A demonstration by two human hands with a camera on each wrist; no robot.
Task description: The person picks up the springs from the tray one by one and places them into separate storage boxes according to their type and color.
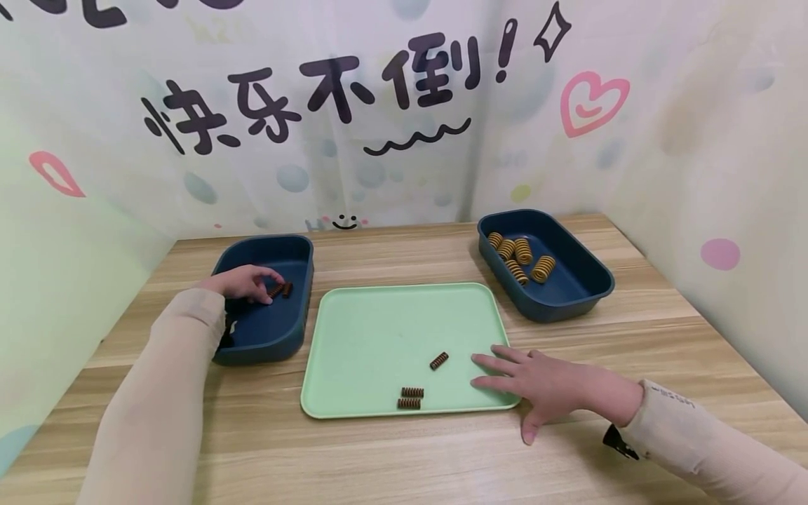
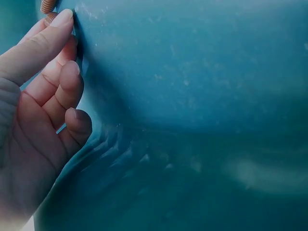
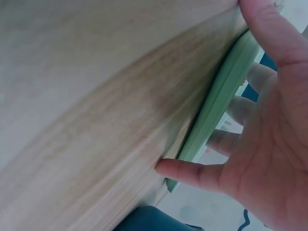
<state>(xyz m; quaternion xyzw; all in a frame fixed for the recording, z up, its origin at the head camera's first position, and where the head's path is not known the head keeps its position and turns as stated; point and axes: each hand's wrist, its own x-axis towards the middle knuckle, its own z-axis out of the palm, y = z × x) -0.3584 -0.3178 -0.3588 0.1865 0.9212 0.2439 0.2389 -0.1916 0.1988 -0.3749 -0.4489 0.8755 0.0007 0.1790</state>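
My left hand [image 1: 247, 283] reaches into the left blue bin [image 1: 301, 308]. Its thumb and forefinger pinch a small dark-brown coil spring [image 2: 51, 18], partly covered by the fingertips. A second brown spring [image 1: 287, 290] lies in the bin right beside it. My right hand [image 1: 536, 382] is spread at the near right corner of the light-green tray [image 1: 379, 315], fingers reaching over the rim and thumb on the table side. On the tray lie three brown springs: one on its own [image 1: 439, 360], plus an upper spring [image 1: 413, 393] and a lower spring [image 1: 409, 404] side by side near the front rim.
At the back right stands another blue bin [image 1: 568, 308] with several larger yellow coil springs [image 1: 522, 251] at its left side. Everything sits on a wood-grain table [image 1: 353, 463]. A printed curtain [image 1: 391, 182] hangs behind and along the sides.
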